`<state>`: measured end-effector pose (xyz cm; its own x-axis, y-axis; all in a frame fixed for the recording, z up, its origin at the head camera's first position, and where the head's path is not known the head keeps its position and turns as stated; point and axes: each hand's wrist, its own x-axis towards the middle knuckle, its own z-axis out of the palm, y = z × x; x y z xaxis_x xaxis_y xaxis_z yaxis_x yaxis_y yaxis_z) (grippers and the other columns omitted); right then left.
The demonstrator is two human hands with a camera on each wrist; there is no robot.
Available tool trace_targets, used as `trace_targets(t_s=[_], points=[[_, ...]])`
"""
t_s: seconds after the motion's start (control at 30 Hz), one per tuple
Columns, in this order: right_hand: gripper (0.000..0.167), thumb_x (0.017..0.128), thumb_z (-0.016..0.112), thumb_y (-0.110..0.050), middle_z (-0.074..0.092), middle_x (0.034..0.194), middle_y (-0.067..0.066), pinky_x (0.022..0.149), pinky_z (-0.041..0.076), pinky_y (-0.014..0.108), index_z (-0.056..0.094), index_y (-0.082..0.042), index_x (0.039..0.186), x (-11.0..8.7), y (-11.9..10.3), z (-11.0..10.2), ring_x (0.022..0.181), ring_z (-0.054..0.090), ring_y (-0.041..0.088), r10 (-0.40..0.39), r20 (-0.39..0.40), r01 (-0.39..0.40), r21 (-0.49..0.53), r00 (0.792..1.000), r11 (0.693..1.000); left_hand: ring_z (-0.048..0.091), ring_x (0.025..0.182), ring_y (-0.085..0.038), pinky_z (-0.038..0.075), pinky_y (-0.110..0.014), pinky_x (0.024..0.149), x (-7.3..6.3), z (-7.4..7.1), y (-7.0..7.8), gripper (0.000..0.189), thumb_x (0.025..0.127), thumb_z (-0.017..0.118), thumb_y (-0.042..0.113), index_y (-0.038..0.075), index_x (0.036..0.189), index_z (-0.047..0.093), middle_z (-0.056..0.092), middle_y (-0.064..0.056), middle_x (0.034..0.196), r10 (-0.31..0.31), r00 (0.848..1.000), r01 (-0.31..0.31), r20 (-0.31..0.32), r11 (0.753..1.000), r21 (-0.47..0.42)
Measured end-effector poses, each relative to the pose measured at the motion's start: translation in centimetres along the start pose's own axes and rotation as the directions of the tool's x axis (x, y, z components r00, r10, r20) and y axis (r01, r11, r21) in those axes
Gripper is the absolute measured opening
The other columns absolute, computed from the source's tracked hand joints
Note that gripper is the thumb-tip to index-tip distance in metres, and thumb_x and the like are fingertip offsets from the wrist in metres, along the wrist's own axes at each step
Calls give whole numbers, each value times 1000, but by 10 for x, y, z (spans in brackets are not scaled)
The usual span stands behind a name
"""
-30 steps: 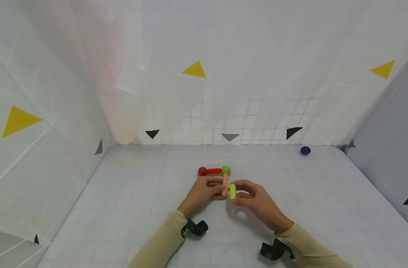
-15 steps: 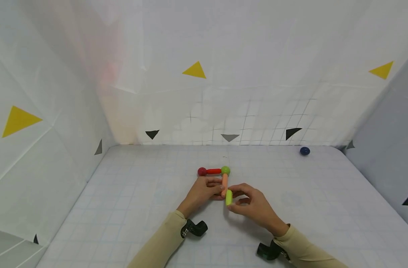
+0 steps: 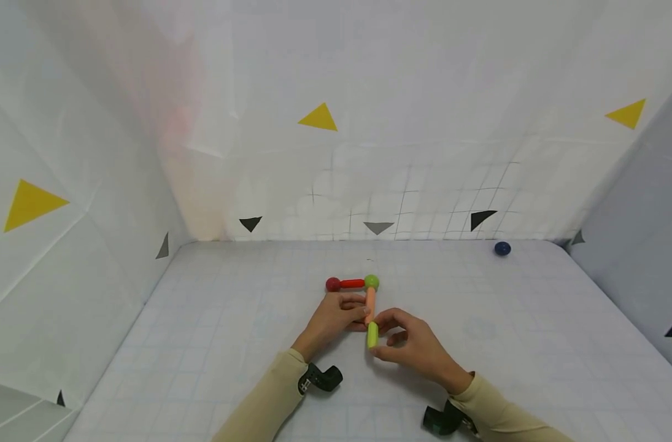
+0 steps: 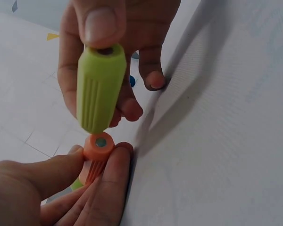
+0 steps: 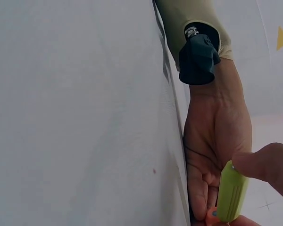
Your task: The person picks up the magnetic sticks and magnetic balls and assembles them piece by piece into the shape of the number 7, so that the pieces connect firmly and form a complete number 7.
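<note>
My left hand (image 3: 331,319) pinches an orange ridged rod (image 3: 370,302) between thumb and fingers, low over the table. The rod's far end meets a green ball (image 3: 371,282), which joins a red rod (image 3: 352,283) and a dark red ball (image 3: 332,284) on the left. Between thumb and fingertips, my right hand (image 3: 418,348) holds a shorter yellow-green rod (image 3: 372,335) in line with the orange one. In the left wrist view, a metallic disc shows in the orange rod's near end (image 4: 100,142). The yellow-green rod (image 4: 98,92) comes right up to it; whether they touch I cannot tell.
A dark blue ball (image 3: 502,248) lies at the table's back right. White gridded sheeting covers the table (image 3: 247,307). White walls (image 3: 424,123) with yellow, black and grey triangles stand behind it and at both sides. Each wrist wears a small black camera (image 3: 326,377).
My right hand has brought the yellow-green rod leftward and nearer to me, from beside the orange rod to its near end. My left hand stays in place, still pinching the orange rod.
</note>
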<state>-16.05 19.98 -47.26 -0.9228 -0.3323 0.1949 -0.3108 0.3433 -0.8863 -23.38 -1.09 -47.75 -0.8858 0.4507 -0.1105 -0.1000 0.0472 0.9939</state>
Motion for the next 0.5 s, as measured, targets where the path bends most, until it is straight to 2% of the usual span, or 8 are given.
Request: trace_targets(t_s=[0.2,0.5], points=[[47,85,89,-23,68,113,3,81,59,40,66,-9,124,-1,-1,2,102,66,30,-25,6,26,-23,1000,999,75,88,-24,61,-37,81,-1,0,0,32,99,73,12,-5,126,69,75,-13,106,9,1000,-9,0,1000,6],[46,86,89,-21,67,113,3,82,57,40,65,-8,123,-1,-2,4,103,65,29,8,-3,-8,-40,1000,999,75,88,-23,61,-35,80,1,1,-1,32,99,73,12,-5,126,69,76,-12,106,5,1000,-4,-9,1000,31]])
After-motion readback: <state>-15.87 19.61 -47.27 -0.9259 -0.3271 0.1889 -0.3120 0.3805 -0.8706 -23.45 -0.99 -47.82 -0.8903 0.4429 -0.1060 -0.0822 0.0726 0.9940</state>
